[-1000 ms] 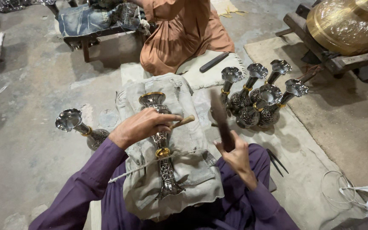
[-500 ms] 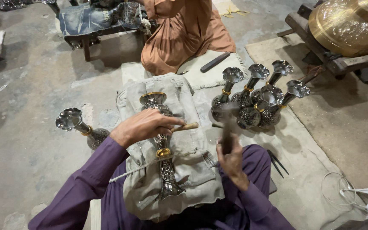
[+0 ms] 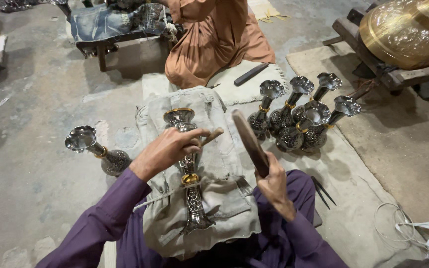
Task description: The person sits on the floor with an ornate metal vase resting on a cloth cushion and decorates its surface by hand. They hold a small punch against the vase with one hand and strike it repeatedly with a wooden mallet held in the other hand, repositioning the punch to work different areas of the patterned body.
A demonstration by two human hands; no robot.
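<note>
Purple sleeves at the bottom edge, both arms reaching forward over a grey cloth pad (image 3: 209, 218) on the person's lap. An engraved metal vase (image 3: 189, 173) lies on the pad, base toward the person, mouth pointing away, gold band around its neck. Left hand (image 3: 167, 151) rests on the vase's upper stem, fingers curled and clamped on a thin wooden-handled chisel (image 3: 209, 137) whose handle sticks out to the right; the tip is hidden under the fingers. Right hand (image 3: 274, 181) is closed tight around the lower end of a dark wooden mallet (image 3: 249, 141), raised and tilted up-left, its head just beside the chisel handle, not touching. The hands are apart, each gripping its own tool.

Right of the right hand, 2 thin dark rods (image 3: 323, 191) lie on the mat (image 3: 353, 208). Left of the pad, 1 finished vase (image 3: 98, 151) lies on its side on the concrete floor (image 3: 35, 188). Beyond the mallet, a cluster of about 6 similar vases (image 3: 301, 119) stands upright on the mat, touching each other. Farther out, a dark flat bar (image 3: 250, 74) lies on a pale cushion, next to another person in an orange garment (image 3: 214, 39). Far right, a large brass vessel (image 3: 405, 30) sits on a wooden frame. Far left, a low bench (image 3: 110, 42) covered in denim.
</note>
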